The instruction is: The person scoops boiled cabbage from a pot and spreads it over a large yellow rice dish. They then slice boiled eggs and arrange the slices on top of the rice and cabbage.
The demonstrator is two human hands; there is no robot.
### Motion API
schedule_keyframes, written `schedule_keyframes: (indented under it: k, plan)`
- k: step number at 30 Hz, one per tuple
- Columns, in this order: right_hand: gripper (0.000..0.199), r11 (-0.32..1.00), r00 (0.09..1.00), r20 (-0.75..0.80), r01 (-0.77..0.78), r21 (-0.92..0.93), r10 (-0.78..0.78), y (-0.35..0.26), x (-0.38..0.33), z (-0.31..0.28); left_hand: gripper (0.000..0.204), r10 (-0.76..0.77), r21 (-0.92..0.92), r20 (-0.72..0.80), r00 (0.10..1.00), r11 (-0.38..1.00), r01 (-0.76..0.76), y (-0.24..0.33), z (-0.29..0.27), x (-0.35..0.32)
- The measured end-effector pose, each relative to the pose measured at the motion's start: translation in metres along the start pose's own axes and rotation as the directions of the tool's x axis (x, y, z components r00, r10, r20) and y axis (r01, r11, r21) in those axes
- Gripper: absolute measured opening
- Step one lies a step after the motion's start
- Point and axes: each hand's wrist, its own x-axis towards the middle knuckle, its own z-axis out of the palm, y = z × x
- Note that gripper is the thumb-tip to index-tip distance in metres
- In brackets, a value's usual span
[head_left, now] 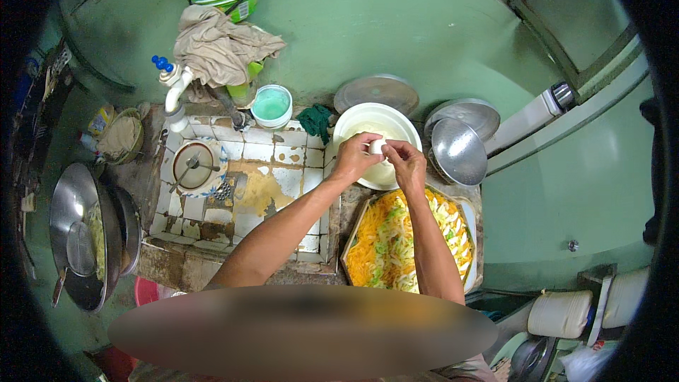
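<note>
Green wall, white bowl, egg in fingers

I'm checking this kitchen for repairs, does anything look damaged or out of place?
Yes. The tiled sink is damaged: tiles on its floor are chipped or missing, leaving brown patches. A beige cloth is draped in a heap over the tap. Both hands hold a small white thing over the white bowl.

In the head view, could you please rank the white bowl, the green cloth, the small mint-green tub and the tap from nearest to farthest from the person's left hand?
From the left hand:
1. White bowl, directly beneath and behind the hand.
2. Green cloth, just to its left on the counter edge.
3. Mint-green tub, further left against the wall.
4. Tap, far left above the tiled sink.
</note>
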Motion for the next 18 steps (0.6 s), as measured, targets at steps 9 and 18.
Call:
schedule_keyframes:
  k: [9, 18]
  plan:
    - [0.016, 0.995, 0.999, -0.015, 0.038, -0.087, -0.040, 0.011, 0.021, -0.008, 0.057, -0.122, -0.181, 0.134, 0.984, 0.973, 0.145, -0.010, -0.006, 0.015]
    - [0.020, 0.989, 0.988, 0.068, 0.140, -0.046, -0.137, -0.001, 0.030, -0.005, 0.060, -0.093, -0.130, 0.252, 0.963, 0.983, 0.129, -0.006, -0.013, 0.026]
